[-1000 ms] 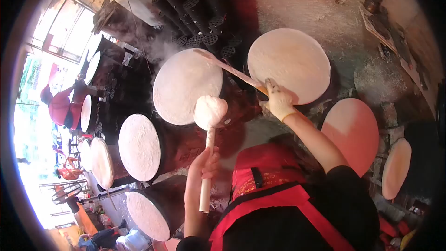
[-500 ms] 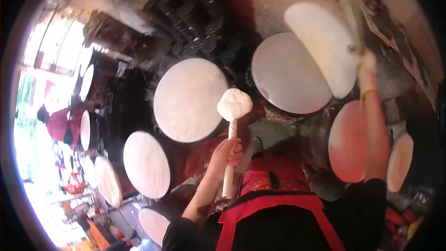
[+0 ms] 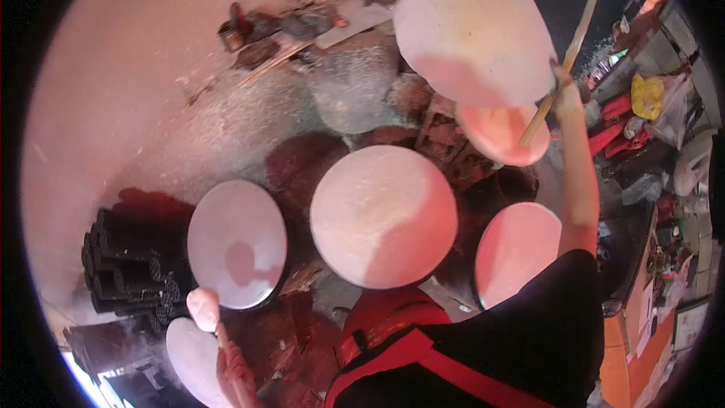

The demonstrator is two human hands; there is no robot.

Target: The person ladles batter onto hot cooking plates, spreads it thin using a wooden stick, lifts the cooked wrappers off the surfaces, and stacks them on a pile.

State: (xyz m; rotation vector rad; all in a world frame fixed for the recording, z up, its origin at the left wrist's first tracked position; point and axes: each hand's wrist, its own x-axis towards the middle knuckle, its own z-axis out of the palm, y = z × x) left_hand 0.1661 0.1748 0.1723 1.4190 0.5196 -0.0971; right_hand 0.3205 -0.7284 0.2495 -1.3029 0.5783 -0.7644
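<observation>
Two hands are loaded. The left hand (image 3: 236,370) is closed around a pale handle (image 3: 221,332) with a dough-like lump (image 3: 202,308) at its end, near the lower edge of a bare griddle (image 3: 234,219); contact cannot be determined. The right hand (image 3: 568,97) pinches the edge of a thin round sheet (image 3: 468,26) and also retains a wooden stick (image 3: 581,30). The sheet is raised at upper right, overlapping a small round plate (image 3: 502,134) in this view; whether they touch is unclear.

Hazards (judged):
- Tearing: the sheet is held at one edge only, so its own weight could rip it there.
- Folding or snagging: the stick shares the same grip and could catch the sheet.
- Dripping: the lump, if soft, could sag off the handle when tilted.

Markings: pale marks on the red apron (image 3: 396,308) are illegible; print on the framed sheet (image 3: 689,325) at far right is too small. No brand can be read.
</observation>
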